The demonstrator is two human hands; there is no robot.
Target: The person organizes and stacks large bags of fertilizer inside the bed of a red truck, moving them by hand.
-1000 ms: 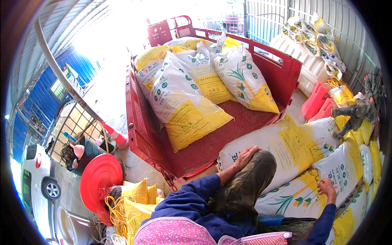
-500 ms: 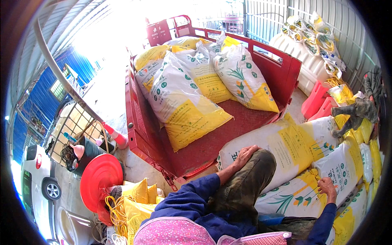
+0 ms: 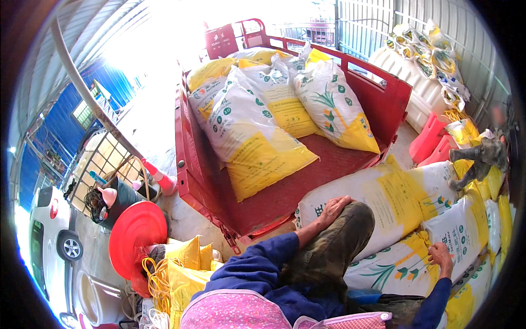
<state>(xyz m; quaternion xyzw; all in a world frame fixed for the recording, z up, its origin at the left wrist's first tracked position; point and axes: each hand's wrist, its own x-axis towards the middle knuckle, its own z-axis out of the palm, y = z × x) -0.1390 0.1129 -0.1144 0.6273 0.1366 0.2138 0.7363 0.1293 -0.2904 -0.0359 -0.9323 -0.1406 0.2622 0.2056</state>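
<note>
My left hand lies over my bent left knee, fingers laid flat and nothing in it. Just beyond the knee, a large white-and-yellow sack lies on its side. To the right, my right hand rests by another white-and-yellow sack, its fingers curled in. Whatever those fingers may hold is too small to make out. Beneath that hand's wrist, a sack with a printed plant lies flat. Ahead stands a red cargo bed with several filled sacks, the nearest one leaning toward me.
At the right edge another person's dark trousers and boots rest among sacks. Red plastic pieces stand behind them. On the left are a red round lid, a traffic cone, yellow rope, a white bucket and a white car.
The view has shifted slightly, so the scene sits a little further right. Both my hands keep their places on the knee and by the sack. The other person at the right edge has moved a little.
</note>
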